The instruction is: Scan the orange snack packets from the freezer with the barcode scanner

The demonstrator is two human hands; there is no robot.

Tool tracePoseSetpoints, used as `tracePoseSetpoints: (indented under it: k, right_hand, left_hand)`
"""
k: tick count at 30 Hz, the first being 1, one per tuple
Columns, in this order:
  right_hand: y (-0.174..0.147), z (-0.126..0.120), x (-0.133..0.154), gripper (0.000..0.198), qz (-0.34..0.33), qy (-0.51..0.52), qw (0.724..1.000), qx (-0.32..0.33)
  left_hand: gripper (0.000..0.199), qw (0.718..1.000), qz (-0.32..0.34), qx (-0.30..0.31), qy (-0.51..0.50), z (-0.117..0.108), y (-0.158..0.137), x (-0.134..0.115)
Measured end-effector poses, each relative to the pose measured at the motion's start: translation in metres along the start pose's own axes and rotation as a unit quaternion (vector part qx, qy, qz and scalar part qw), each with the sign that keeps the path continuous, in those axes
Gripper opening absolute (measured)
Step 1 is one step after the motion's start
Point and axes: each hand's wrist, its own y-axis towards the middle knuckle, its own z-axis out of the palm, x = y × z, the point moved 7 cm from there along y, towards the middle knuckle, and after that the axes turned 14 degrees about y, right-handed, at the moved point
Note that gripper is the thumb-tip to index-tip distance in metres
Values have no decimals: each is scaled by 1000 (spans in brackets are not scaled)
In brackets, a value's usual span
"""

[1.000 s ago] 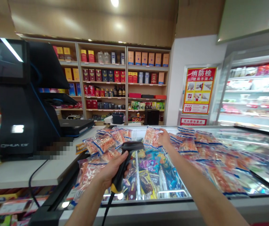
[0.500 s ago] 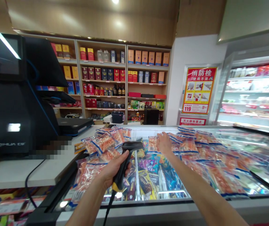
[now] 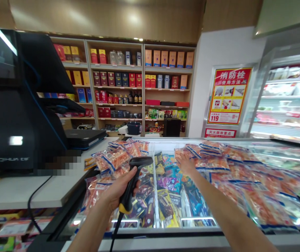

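Observation:
My left hand (image 3: 121, 187) is wrapped round the grip of a black and yellow barcode scanner (image 3: 139, 161). The scanner's head points to the right, and its cable hangs down from the handle. My right hand (image 3: 186, 163) reaches forward over the freezer, its fingers spread on a clear plastic packet of orange-pink food (image 3: 180, 152) at the left end of the right-hand pile. Its fingertips are partly hidden against the packet. More such packets (image 3: 213, 163) lie beside and behind this hand. Another heap of them (image 3: 114, 157) lies left of the scanner.
Beneath the packets, a glass-topped chest freezer (image 3: 192, 229) holds colourful ice-cream-like wrappers (image 3: 168, 183). A black checkout terminal (image 3: 26, 115) stands on the white counter (image 3: 42, 196) at left, with a cable over the edge. Shelves of boxes and bottles (image 3: 118, 78) line the back wall.
The view has shifted slightly. Under my right hand, the packet's barcode end no longer shows, and the packet sits a little further right. My left hand keeps its hold on the scanner, slightly further left.

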Motion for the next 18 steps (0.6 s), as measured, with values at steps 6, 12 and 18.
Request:
tracePoseSetpoints:
  k: [6,12,18]
  right_hand:
    - [0,-10,-27,36,28,3,999,-22]
    - [-13,-30,29,34,2,50,992,-115]
    - [-27,11,151,36,-26,218,974,55]
  left_hand:
    - [29,999,13,-42,-7,-20,-10,-4]
    - [27,998,10,-66,-17,-33,-27,-9]
    - [32,997,20,-76,-14,-37,-46,-12]
